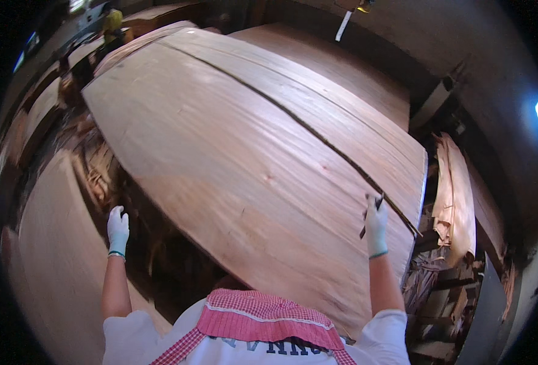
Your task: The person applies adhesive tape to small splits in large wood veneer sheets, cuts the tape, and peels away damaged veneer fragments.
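Observation:
A large stack of pale wood veneer sheets (238,164) spreads before me. Along its top runs a long, narrow dark gap or strip (305,125), from the far left to the near right. My right hand (376,228), in a white glove, is closed around a slim dark tool (362,232) whose ends stick out on both sides; its exact kind is unclear. This hand is over the stack's right part, close to the dark line. My left hand (118,231), also gloved, hangs off the stack's left edge with its fingers curled; anything inside them is hidden.
Another broad pale sheet (56,243) lies at the left. Torn veneer scraps (98,173) fill the space between it and the stack. Curled veneer pieces (453,201) stand at the right. Behind the stack is a further wooden sheet (342,64). A person (112,25) is at the far left.

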`<action>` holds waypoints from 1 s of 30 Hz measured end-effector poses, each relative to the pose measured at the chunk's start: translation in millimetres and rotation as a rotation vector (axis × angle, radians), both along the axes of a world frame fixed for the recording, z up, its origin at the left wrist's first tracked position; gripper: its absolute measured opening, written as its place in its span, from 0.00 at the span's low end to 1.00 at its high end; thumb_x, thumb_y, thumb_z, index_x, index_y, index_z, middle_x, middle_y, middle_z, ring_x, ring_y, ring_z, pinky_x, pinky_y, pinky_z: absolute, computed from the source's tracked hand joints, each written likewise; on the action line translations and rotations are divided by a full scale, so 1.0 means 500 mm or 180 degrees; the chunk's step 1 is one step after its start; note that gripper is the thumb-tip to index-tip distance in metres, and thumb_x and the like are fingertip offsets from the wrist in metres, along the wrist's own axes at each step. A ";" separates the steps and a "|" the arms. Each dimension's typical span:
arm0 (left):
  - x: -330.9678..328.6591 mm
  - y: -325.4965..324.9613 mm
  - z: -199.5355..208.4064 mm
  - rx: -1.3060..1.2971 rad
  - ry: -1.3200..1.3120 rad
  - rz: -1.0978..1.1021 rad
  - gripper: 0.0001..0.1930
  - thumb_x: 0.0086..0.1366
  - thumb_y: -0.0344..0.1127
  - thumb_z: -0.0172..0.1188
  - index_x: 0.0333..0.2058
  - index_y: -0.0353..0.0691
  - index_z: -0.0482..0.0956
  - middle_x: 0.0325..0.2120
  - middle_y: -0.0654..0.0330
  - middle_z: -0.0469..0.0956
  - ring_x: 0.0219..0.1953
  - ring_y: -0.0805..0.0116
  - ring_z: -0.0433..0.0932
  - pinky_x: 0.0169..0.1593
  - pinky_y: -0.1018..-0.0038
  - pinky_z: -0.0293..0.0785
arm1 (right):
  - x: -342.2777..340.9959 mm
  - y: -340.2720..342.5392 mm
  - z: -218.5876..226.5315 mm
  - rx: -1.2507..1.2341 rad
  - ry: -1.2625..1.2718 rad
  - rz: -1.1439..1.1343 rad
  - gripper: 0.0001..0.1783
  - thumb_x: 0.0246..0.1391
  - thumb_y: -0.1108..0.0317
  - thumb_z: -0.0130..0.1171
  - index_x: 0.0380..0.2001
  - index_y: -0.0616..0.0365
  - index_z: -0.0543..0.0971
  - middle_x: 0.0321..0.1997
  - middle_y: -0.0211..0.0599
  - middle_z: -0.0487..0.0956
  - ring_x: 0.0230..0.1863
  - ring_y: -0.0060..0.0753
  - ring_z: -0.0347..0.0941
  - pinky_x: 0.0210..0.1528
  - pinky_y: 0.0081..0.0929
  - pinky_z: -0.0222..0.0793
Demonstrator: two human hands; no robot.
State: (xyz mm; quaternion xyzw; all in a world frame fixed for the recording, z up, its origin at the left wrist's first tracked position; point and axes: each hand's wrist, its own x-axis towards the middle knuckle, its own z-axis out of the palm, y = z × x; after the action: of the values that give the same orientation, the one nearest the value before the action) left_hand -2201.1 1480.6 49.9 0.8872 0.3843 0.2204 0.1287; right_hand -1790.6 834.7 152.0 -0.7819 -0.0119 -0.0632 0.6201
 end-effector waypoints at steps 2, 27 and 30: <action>0.157 0.005 0.061 0.0007 -0.0265 -0.0475 0.15 0.66 0.30 0.56 0.50 0.32 0.75 0.50 0.48 0.77 0.54 0.51 0.75 0.60 0.64 0.69 | 0.112 0.063 0.087 0.0122 -0.0152 0.0065 0.14 0.64 0.58 0.58 0.41 0.57 0.81 0.19 0.19 0.69 0.17 0.14 0.60 0.19 0.19 0.55; 1.389 -0.229 0.372 -0.0374 -0.1489 -0.3456 0.28 0.65 0.43 0.60 0.59 0.32 0.69 0.61 0.42 0.67 0.63 0.48 0.68 0.62 0.61 0.66 | 0.788 0.677 0.184 0.0854 -0.0381 0.0315 0.09 0.59 0.65 0.58 0.34 0.60 0.81 0.21 0.28 0.76 0.17 0.20 0.65 0.19 0.21 0.58; 1.508 -0.303 0.470 -0.1433 -0.1302 -0.3756 0.37 0.66 0.52 0.60 0.64 0.30 0.63 0.64 0.43 0.63 0.64 0.46 0.65 0.60 0.55 0.68 | 0.684 0.690 0.074 0.1142 0.0000 0.0613 0.09 0.57 0.65 0.57 0.33 0.58 0.82 0.23 0.28 0.76 0.22 0.21 0.66 0.23 0.23 0.59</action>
State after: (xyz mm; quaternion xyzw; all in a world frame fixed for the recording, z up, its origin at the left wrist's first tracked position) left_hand -1447.1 1329.0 284.8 0.8406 -0.1615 0.1912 0.4804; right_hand -1448.6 1179.9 188.8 -0.6542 -0.0751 -0.0047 0.7526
